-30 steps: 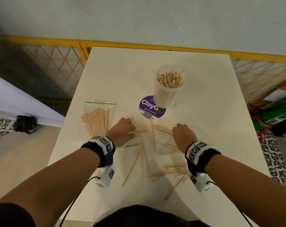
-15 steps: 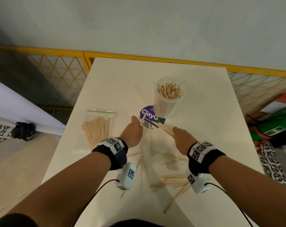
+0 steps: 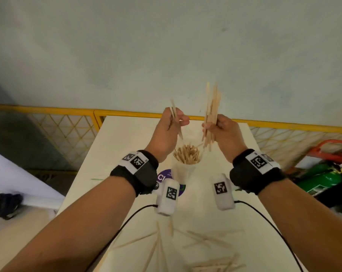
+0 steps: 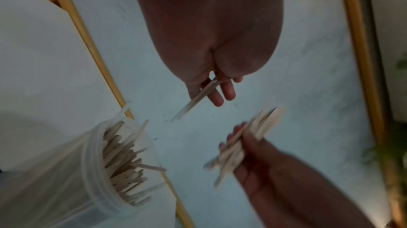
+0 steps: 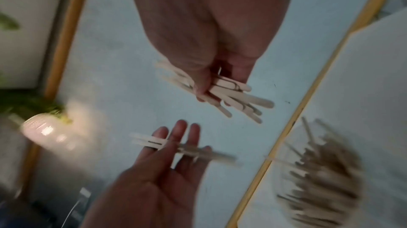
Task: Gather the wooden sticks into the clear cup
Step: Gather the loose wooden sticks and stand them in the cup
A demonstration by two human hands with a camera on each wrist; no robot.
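Observation:
The clear cup [image 3: 186, 170] stands mid-table, packed with upright wooden sticks [image 3: 187, 155]. Both hands are raised above it. My left hand [image 3: 173, 122] pinches a couple of sticks [image 3: 175, 116] that point up and down, left of the cup's mouth. My right hand [image 3: 218, 126] grips a thick bundle of sticks [image 3: 211, 112], its lower ends hanging just over the cup's right rim. The left wrist view shows the pinched sticks [image 4: 193, 103] and the cup [image 4: 88, 170] below. In the right wrist view the bundle [image 5: 237, 97] sits in curled fingers. Several loose sticks [image 3: 205, 242] lie on the near table.
A purple round sticker [image 3: 164, 177] lies on the white table [image 3: 127, 134] at the cup's base. A yellow lattice railing [image 3: 68, 110] runs behind the table's far edge. A green cylinder [image 3: 321, 181] lies on the floor to the right. Camera cables hang from both wrists.
Both hands rose from the table with sticks in them and now hover over the cup. The head view has tilted upward.

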